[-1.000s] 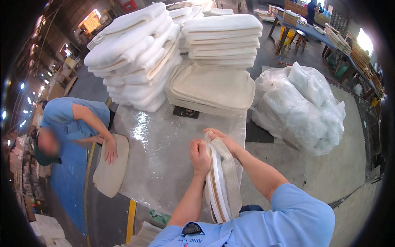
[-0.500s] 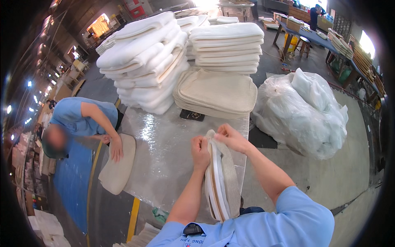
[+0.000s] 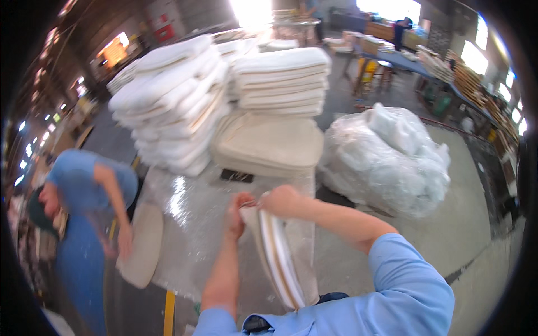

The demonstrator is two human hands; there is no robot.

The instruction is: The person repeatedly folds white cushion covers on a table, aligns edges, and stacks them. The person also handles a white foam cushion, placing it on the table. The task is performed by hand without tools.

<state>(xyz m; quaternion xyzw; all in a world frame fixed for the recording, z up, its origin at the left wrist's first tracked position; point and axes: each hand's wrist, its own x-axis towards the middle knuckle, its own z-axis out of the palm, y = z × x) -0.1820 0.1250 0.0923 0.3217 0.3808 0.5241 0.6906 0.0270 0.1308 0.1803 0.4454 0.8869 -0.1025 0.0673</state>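
Now cushion (image 3: 280, 263) is gripped at its top edge by L hand (image 3: 235, 215) & R hand (image 3: 280, 201), both closed, over table (image 3: 190, 224).

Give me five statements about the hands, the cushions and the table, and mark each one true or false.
1. Both the left hand and the right hand grip the top of the upright flat beige seat cushion. True.
2. The cushion lies flat on the floor. False: it stands on edge.
3. The plastic-covered shiny table carries stacks of white cushions. True.
4. The big clear plastic bundle sits on the table. False: it rests on the floor beside it.
5. A co-worker in blue touches a cushion. True.
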